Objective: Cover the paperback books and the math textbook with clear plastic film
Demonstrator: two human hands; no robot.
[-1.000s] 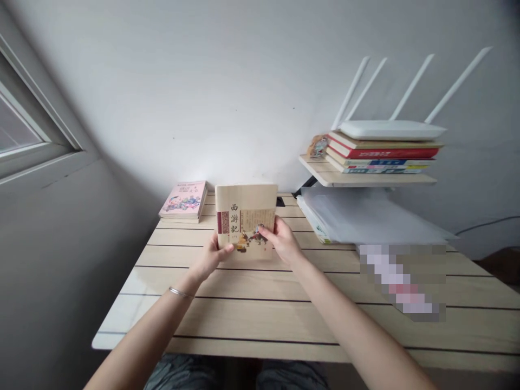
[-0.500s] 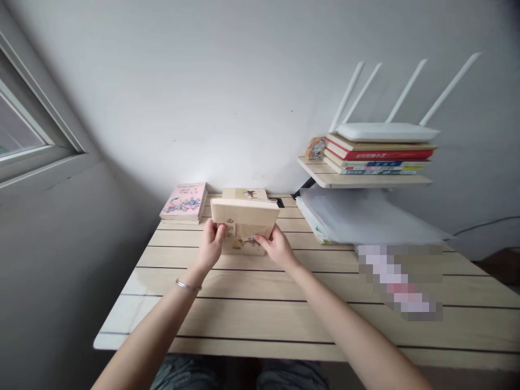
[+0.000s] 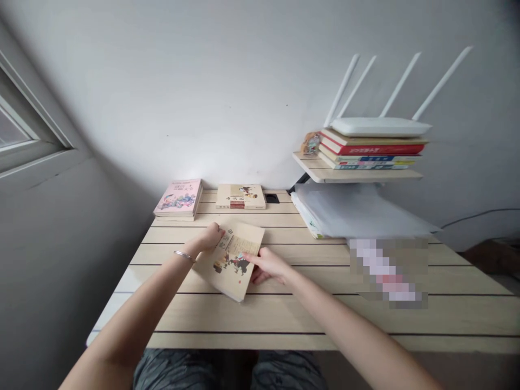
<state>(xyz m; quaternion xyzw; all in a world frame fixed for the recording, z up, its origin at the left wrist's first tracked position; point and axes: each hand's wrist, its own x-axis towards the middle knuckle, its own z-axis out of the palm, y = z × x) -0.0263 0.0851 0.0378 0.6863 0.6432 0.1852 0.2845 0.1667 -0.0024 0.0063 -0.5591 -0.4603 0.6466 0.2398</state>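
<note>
A beige book (image 3: pixel 233 246) with small painted figures on its cover is held between my two hands, tilted above the slatted table (image 3: pixel 309 314). My left hand (image 3: pixel 212 236), below a silver bangle, is closed on the book's upper left side. On the right edge, my right hand (image 3: pixel 268 265) grips it with the thumb on the cover and the fingers underneath. Behind it, a similar beige book (image 3: pixel 238 196) lies flat near the wall. Pink-covered books (image 3: pixel 179 197) lie stacked to its left.
At the right, a raised shelf (image 3: pixel 337 172) bears stacked books (image 3: pixel 374 149) and a white router (image 3: pixel 379 127) with upright antennas. Papers under a translucent sheet (image 3: pixel 361 211) lie below it. A dark socket (image 3: pixel 271 199) is set into the table's back, and a wall runs behind.
The book has come down toward me and turned from upright to a flatter, slanted position with its cover facing up. The beige book behind now shows fully.
</note>
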